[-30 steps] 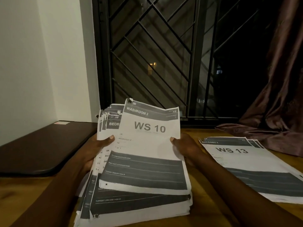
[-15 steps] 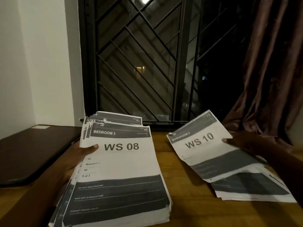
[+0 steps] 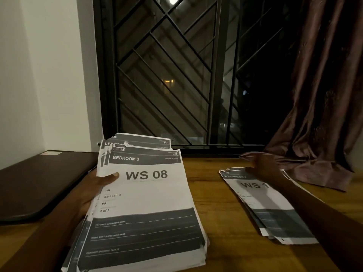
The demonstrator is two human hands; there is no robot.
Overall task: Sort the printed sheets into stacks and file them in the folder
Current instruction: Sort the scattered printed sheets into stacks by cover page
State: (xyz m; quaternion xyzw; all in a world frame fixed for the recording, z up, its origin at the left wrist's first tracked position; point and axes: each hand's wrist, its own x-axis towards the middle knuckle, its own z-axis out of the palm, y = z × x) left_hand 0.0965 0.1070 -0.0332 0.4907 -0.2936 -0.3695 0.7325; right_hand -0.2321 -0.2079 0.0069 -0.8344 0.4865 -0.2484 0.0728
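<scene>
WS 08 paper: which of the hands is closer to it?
Left. The left hand holds the WS 08 paper by its left edge; the right hand is off right, at the Washroom 2 sheet.

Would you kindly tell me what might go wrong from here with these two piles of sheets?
1. The tall stack is fanned and ragged, and the left hand grips only its left edge, so sheets may slide off.
2. The small pile under the right hand lies askew beside the pooled curtain, which might snag or shift it.
</scene>
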